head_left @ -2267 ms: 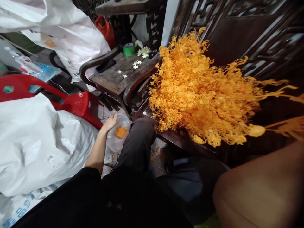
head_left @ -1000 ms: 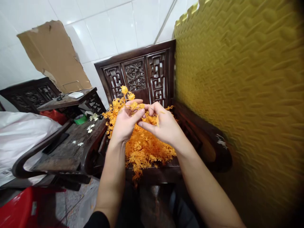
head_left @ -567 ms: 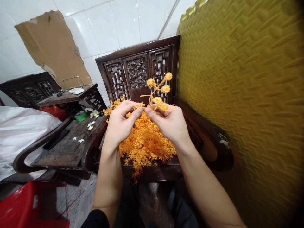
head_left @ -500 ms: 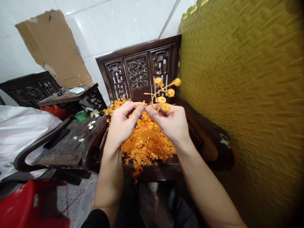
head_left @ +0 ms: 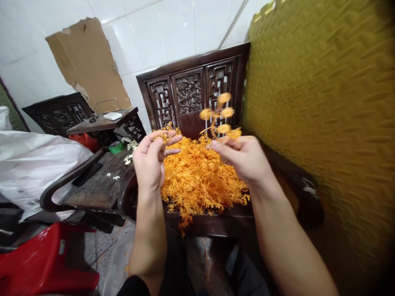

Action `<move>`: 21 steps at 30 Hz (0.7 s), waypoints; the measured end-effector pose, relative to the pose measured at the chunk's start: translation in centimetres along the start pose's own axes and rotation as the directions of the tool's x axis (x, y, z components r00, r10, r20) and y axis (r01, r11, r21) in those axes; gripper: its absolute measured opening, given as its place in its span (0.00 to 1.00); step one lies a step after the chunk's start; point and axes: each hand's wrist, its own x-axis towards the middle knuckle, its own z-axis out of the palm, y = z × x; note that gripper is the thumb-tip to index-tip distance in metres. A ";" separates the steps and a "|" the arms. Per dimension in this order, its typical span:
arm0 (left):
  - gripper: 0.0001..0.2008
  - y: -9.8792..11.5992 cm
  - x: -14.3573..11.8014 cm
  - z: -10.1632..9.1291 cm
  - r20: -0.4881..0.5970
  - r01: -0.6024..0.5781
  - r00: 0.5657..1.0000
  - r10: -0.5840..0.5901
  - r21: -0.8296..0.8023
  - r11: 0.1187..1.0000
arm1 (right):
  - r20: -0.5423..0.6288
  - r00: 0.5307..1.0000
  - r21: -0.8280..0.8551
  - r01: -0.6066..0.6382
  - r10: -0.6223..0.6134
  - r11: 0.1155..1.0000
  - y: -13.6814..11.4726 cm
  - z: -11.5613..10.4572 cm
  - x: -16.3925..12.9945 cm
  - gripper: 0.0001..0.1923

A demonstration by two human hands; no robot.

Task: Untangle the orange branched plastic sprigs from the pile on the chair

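My right hand (head_left: pixel 243 158) pinches the stem of an orange plastic flower sprig (head_left: pixel 220 117) whose several round blooms stand up, blurred, above my fingers. My left hand (head_left: pixel 151 160) is a hand's width to the left, fingers curled on a small orange piece (head_left: pixel 164 136) held at the fingertips. Both hands hover over a heap of orange plastic sprigs (head_left: pixel 200 179) lying on the seat of a dark carved wooden chair (head_left: pixel 191 88).
A yellow textured foam mat (head_left: pixel 324 102) stands close on the right. Left of the chair is a dark wooden side table (head_left: pixel 98 189) with small white flowers (head_left: pixel 129 147) and green tape. A white plastic bag (head_left: pixel 33 164), a red plastic stool (head_left: pixel 37 267) and cardboard (head_left: pixel 86 65) sit further left.
My hands have drawn apart: the left now holds a small piece separate from the sprig in the right. Earlier, my left hand was down at a clear bag by my knee.
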 end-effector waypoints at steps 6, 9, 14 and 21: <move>0.14 -0.7 -1.1 0.3 0.147 0.059 0.988 -0.055 -0.022 0.998 | 0.319 0.945 -0.225 0.000 0.074 0.974 -0.2 1.9 -0.6 0.28; 0.08 -0.1 -2.1 0.0 0.280 -0.090 0.960 0.003 0.297 0.951 | 0.357 0.925 -0.308 -0.014 0.129 0.951 -0.3 2.1 -0.4 0.25; 0.19 0.4 -2.1 -0.5 0.550 -0.358 0.835 0.022 0.513 0.780 | 0.524 0.846 -0.391 0.134 0.100 0.911 -0.4 2.1 -0.7 0.19; 0.22 0.0 -0.7 -1.8 0.724 -0.525 0.689 0.029 0.471 0.708 | 0.584 0.805 -0.427 0.193 0.106 0.883 -0.6 1.1 -0.8 0.23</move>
